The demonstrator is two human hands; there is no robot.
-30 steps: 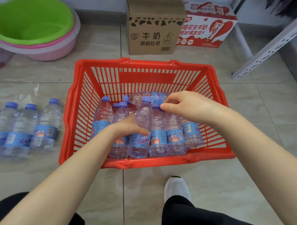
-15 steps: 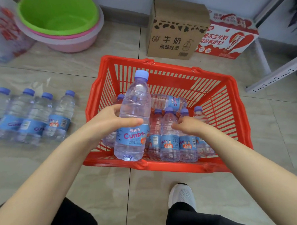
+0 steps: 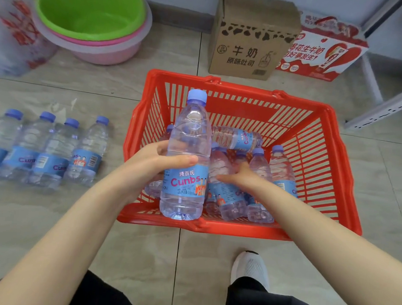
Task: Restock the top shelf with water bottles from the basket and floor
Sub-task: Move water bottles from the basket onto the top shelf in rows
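the left hand (image 3: 148,166) grips a water bottle (image 3: 184,190) round its middle, thumb across the front just above the blue label, and holds it upright over the near left part of the red basket (image 3: 314,162). the right hand (image 3: 239,177) is down among the basket bottles (image 3: 263,175). its fingers seem curled round a second bottle (image 3: 219,162), though the far side of the grasp is hidden. a sideways bottle (image 3: 237,137) lies across the others at the back. the floor bottles (image 3: 52,152) stand in a row left of the basket, apart from it. stacked basins (image 3: 96,41) and a cardboard box (image 3: 250,46) sit beyond.
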